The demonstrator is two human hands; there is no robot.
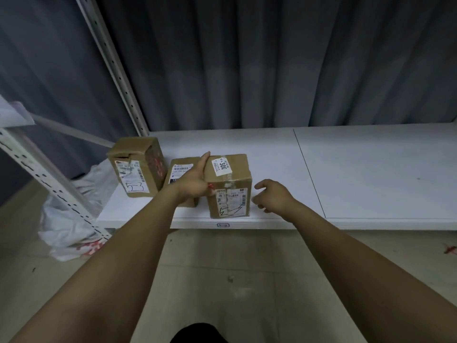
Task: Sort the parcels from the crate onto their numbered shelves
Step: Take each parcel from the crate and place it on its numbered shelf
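White shelf (371,174): left hand (194,185) grips taped parcel (231,180), right hand (272,196) slack beside it; left parcel (138,167) reads "5-3".

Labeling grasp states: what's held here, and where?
Left hand grips the taped parcel at its left side, thumb along the top edge. Right hand is open beside it, holding nothing.
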